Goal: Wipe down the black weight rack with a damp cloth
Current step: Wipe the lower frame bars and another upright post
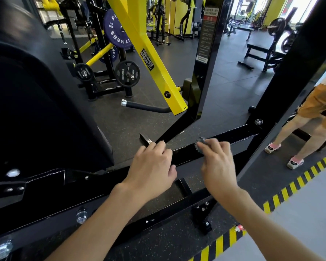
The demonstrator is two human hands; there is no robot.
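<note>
My right hand (215,161) clamps a bunched grey cloth (200,142) against the black rack bar (237,134), which lies low, running near-left to far-right. My left hand (152,162) curls over it. The yellow arm (158,72) beyond reads HAMMER STRENGTH.

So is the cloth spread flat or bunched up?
Bunched. Only a small grey wad of cloth shows past the curled fingers of the right hand, held against the rack's black crossbar.
</note>
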